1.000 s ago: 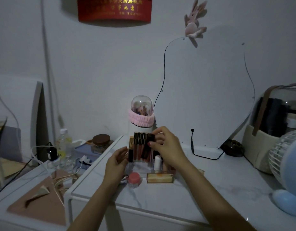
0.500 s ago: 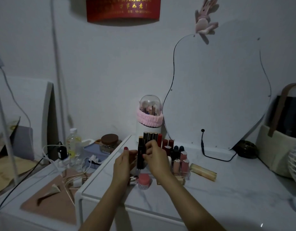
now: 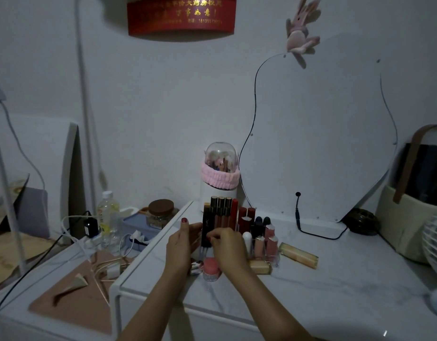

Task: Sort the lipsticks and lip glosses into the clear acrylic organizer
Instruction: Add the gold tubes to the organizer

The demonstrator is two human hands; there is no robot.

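Note:
The clear acrylic organizer (image 3: 274,257) stands on the white marble-look table, holding several upright lipsticks and lip glosses (image 3: 247,219). My right hand (image 3: 227,249) pinches a tall black lip gloss tube (image 3: 206,227) with a gold logo, upright at the organizer's left front. My left hand (image 3: 181,242) cups the organizer's left side, fingers beside the tube. A gold tube (image 3: 298,254) lies on the table right of the organizer, and another gold tube (image 3: 260,267) lies in front of it. A small pink-lidded jar (image 3: 210,267) sits at the front.
A domed brush holder with a pink band (image 3: 219,178) stands behind the organizer. A mirror (image 3: 316,134) leans on the wall, its cable on the table. A fan (image 3: 436,242) and a storage case (image 3: 414,193) are at the right. A bottle (image 3: 108,215), jar and chargers crowd the lower left shelf.
My right hand has dropped lower on the black tube, which now stands lower at the organizer's left front. The view has shifted slightly left.

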